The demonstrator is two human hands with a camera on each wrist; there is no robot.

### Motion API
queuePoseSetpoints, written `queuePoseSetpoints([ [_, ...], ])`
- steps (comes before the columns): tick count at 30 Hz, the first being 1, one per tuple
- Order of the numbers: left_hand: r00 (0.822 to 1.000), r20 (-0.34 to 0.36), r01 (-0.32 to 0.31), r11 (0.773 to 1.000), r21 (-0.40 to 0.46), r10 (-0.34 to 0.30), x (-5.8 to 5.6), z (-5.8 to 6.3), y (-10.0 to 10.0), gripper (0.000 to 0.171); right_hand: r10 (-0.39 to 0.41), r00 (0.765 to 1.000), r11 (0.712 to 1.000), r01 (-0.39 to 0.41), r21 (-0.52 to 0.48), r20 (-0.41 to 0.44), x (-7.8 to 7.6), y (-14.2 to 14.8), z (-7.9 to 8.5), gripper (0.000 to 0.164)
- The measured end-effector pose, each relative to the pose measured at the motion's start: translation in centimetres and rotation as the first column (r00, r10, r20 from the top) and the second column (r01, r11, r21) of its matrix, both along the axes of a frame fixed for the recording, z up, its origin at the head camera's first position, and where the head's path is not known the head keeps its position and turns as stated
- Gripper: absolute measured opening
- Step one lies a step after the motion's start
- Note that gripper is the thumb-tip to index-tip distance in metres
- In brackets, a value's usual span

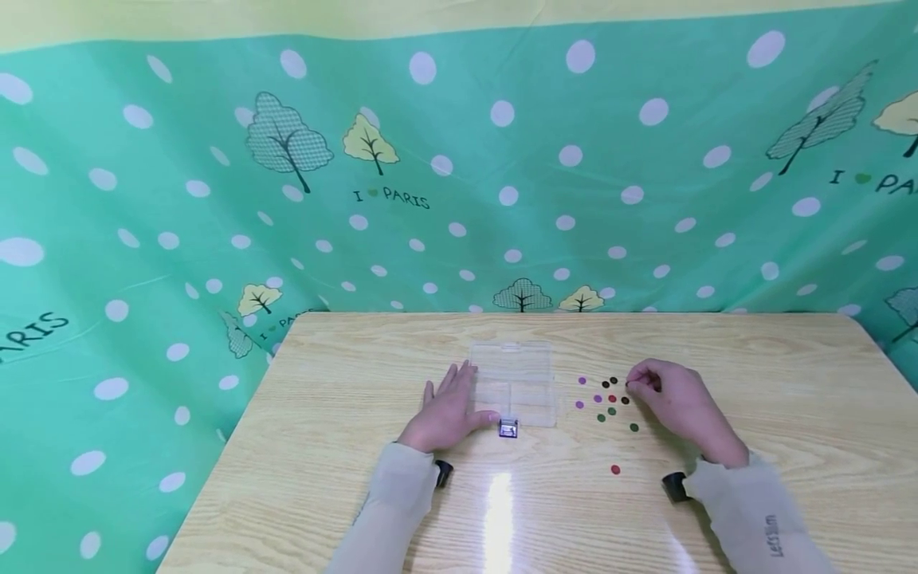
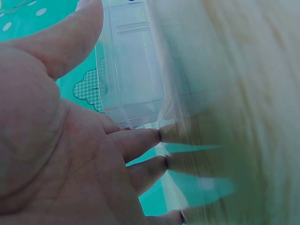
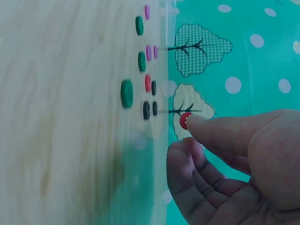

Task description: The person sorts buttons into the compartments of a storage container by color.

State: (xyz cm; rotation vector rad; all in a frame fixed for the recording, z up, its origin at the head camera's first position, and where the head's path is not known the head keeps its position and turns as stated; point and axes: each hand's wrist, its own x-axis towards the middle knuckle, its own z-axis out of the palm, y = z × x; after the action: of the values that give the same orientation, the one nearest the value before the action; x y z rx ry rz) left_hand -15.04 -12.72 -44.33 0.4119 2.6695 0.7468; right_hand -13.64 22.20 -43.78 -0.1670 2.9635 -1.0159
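A clear plastic box (image 1: pixel 532 402) with dividers lies on the table, its lid apparently laid back. My left hand (image 1: pixel 446 416) rests at the box's left side, fingers extended and thumb reaching along the front edge. Beside that thumb is a small shiny piece with dark blue edges (image 1: pixel 508 428); its kind is unclear. My right hand (image 1: pixel 670 399) pinches a red button (image 3: pixel 186 120) between thumb and fingers, right of the loose buttons. Those include purple (image 1: pixel 579 405), black (image 1: pixel 625 401), green (image 1: pixel 601 418) and red (image 1: pixel 612 399) ones, lying flat.
One red button (image 1: pixel 615 469) lies apart, nearer the front. A green button (image 1: pixel 634 427) sits just in front of my right hand. The wooden table (image 1: pixel 323 399) ends at a green dotted curtain (image 1: pixel 459 191) behind. Dark wrist devices show on both wrists.
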Motion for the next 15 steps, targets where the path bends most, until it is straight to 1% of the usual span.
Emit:
queuePoseSetpoints([
  [6,1.0,-0.005,0.007,1.0,0.0,-0.007,0.0,0.1,0.1,0.09,0.006,0.999,1.0,-0.007,-0.005,-0.037,-0.1,-0.8,0.3,0.008],
  [15,1.0,0.001,0.01,1.0,-0.009,-0.01,0.0,0.1,0.1,0.09,0.005,0.999,1.0,-0.006,-0.028,-0.05,-0.2,-2.1,0.5,0.008],
])
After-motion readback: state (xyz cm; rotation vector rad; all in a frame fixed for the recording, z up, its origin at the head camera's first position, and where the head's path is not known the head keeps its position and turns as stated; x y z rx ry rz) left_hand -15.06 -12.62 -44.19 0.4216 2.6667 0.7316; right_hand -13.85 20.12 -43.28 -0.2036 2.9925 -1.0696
